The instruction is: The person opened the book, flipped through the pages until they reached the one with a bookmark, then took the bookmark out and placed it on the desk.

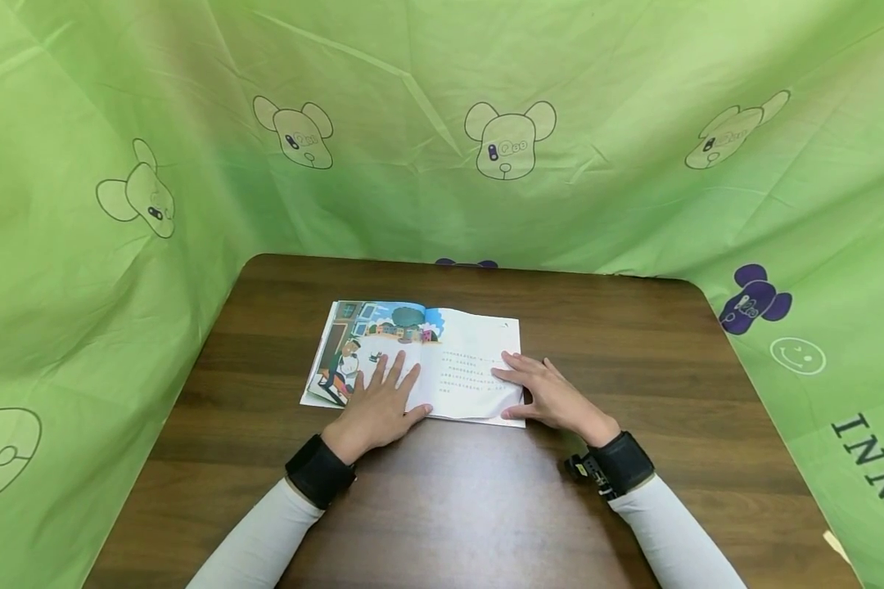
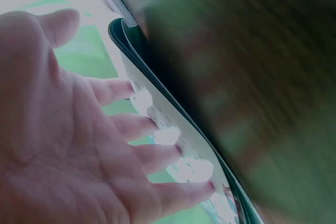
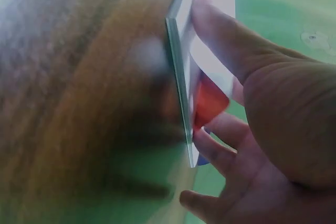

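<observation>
At seven o'clock the left hand [image 1: 374, 409], fingers wide, is pressing the book [image 1: 429, 360], seemingly flattening it; at four, the right hand [image 1: 556, 397], fingers apart, is touching a bowed page [image 1: 475, 397].

Left hand [image 2: 79, 140] apparently touches book [image 2: 170, 116].

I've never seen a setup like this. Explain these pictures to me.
No robot here, just a person working bare-handed. The wide picture comes from a head camera looking forward and down; each close-up comes from a wrist camera. An open picture book lies on a brown table. The left hand rests with spread fingers on the left page. The right hand touches the right page near its outer edge; whether it pinches that page is hard to tell.
</observation>
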Demonstrator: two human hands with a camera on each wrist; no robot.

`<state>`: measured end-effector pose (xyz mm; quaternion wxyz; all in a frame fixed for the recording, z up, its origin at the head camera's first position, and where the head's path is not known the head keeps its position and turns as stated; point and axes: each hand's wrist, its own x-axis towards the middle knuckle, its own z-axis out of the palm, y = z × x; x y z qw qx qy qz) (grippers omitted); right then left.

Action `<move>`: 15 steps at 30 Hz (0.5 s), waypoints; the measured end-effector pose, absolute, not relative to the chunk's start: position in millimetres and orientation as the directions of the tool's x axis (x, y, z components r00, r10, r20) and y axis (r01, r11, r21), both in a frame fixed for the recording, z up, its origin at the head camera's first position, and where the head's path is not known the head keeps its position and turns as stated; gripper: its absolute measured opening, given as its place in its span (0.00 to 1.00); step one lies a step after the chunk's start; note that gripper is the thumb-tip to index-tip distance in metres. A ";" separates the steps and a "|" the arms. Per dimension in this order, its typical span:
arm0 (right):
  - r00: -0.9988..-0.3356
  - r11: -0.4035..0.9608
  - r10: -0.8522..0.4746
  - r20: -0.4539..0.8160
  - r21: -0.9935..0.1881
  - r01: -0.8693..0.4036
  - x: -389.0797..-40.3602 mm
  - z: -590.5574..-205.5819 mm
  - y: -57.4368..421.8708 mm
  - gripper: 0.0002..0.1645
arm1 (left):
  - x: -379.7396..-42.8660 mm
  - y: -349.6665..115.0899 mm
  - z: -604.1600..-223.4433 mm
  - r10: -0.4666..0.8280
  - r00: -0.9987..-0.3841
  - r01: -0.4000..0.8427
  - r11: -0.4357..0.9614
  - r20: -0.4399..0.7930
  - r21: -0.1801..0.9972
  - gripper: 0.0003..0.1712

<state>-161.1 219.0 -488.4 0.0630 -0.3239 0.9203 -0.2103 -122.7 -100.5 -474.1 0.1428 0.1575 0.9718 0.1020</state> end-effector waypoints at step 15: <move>-0.799 0.764 -0.566 0.201 -0.235 -0.601 -164.2 -492.9 203.8 0.27 | -124.7 -88.4 -475.1 0.318 -0.910 0.265 0.939 -0.264 0.219 0.59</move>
